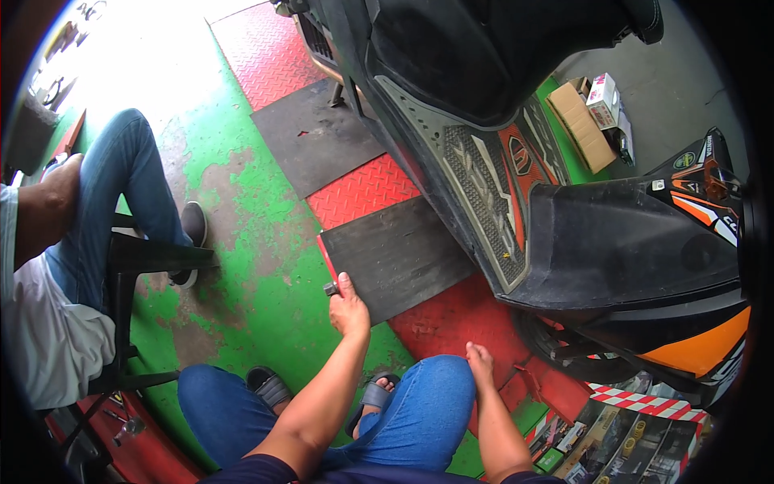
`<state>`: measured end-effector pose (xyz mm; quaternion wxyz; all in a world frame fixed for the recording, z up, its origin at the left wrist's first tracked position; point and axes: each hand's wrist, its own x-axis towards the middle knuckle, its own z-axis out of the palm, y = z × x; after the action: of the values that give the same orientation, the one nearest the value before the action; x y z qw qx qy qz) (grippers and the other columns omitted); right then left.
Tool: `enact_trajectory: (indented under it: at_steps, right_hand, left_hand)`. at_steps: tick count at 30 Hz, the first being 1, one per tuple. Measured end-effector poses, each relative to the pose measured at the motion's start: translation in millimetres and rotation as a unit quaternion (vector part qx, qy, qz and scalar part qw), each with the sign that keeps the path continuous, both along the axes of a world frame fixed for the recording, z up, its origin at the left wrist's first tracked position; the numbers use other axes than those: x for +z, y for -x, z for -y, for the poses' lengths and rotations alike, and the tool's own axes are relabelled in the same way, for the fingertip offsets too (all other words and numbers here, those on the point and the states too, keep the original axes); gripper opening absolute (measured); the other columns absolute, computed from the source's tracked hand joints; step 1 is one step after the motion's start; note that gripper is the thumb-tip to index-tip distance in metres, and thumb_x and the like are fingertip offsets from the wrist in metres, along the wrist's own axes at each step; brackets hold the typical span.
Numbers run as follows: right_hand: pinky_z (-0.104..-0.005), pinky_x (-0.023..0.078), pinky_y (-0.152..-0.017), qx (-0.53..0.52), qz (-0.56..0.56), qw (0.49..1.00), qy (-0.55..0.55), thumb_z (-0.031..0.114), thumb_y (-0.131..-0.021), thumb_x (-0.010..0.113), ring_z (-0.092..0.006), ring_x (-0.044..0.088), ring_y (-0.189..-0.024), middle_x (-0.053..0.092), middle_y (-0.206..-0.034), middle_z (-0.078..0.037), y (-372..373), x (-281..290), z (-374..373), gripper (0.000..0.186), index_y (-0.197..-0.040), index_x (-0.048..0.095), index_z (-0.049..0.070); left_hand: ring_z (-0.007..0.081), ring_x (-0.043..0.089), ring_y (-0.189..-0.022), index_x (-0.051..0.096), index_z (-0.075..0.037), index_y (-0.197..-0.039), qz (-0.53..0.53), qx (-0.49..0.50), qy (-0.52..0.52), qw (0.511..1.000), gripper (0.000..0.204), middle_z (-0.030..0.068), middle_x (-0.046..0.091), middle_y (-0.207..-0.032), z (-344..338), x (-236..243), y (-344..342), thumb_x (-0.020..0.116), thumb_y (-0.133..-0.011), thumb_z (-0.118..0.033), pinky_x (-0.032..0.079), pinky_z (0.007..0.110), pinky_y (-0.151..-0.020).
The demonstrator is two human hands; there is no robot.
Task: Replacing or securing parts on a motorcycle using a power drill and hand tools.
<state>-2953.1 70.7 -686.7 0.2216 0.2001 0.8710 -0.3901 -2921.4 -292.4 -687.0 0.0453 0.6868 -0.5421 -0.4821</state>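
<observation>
My left hand [349, 312] reaches forward to the near left edge of a black rubber mat [399, 258], which lies on a red metal platform [363, 191]. Its thumb is up and its fingers curl around a small dark knob-like piece [330, 288] that juts out beside the thumb; the rest of the piece is hidden. Beside my right knee, my right hand [481, 365] hangs with loosely bent fingers and nothing visible in it. A black and orange scooter [621, 238] stands on the platform ahead and to the right, its patterned footboard [492, 194] facing up.
A person in jeans [133, 173] sits at the left on a dark chair [153, 254]. A cardboard box [580, 129] lies beyond the scooter. At lower right, a case with red-and-white striped edging [645, 401] holds several packages. The floor [230, 323] is worn green paint.
</observation>
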Motion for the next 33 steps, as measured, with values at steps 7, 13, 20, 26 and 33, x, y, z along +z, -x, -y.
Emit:
enact_trajectory:
  at_steps: [7,13,20,26,33]
  right_hand:
    - [-0.0305,0.052,-0.075,-0.077,-0.046,0.992,0.091,0.032,-0.102,0.068,-0.0129,0.061,-0.081,0.067,-0.091,-0.001,-40,99,23,0.032,-0.109,0.072,0.002]
    - [-0.0336,0.053,-0.082,0.176,-0.365,0.914,-0.025,0.012,-0.093,0.068,-0.0241,0.063,-0.093,0.065,-0.109,-0.014,-67,179,90,0.026,-0.114,0.068,-0.003]
    - [-0.0322,0.055,-0.072,0.262,-0.370,0.889,0.059,0.024,-0.088,0.078,-0.0234,0.067,-0.084,0.068,-0.104,-0.015,-87,179,124,0.040,-0.116,0.068,-0.002]
    - [-0.0336,0.055,-0.073,0.259,-0.365,0.892,0.060,0.023,-0.088,0.076,-0.0248,0.067,-0.084,0.069,-0.102,-0.015,-88,176,118,0.037,-0.115,0.069,-0.001]
    - [-0.0341,0.054,-0.072,0.303,-0.335,0.892,0.016,0.022,-0.086,0.076,-0.0234,0.066,-0.081,0.069,-0.100,-0.012,-72,173,140,0.036,-0.116,0.069,0.003]
  left_hand:
    - [0.0400,0.071,-0.108,0.071,0.007,-0.109,-0.157,-0.075,-0.155,0.972,0.058,0.0279,0.074,-0.111,-29,-26,78,0.063,-0.100,-0.050,0.050,0.048,-0.098]
    - [0.0135,0.053,-0.070,0.065,-0.003,-0.101,-0.354,0.010,-0.290,0.889,0.030,0.0024,0.060,-0.084,-65,-40,138,0.076,-0.099,-0.031,0.041,0.034,-0.065]
    - [0.0230,0.068,-0.094,0.068,0.005,-0.111,-0.311,-0.010,-0.283,0.907,0.041,0.0135,0.074,-0.103,-80,-46,190,0.078,-0.097,-0.033,0.053,0.040,-0.087]
    - [0.0236,0.068,-0.096,0.067,0.006,-0.115,-0.283,-0.026,-0.253,0.925,0.053,0.0141,0.073,-0.104,-86,-60,193,0.084,-0.092,-0.038,0.053,0.041,-0.087]
    - [0.0276,0.068,-0.117,0.066,0.002,-0.133,-0.256,0.039,-0.241,0.935,0.075,0.0175,0.072,-0.126,-88,-64,124,0.091,-0.081,-0.046,0.052,0.042,-0.103]
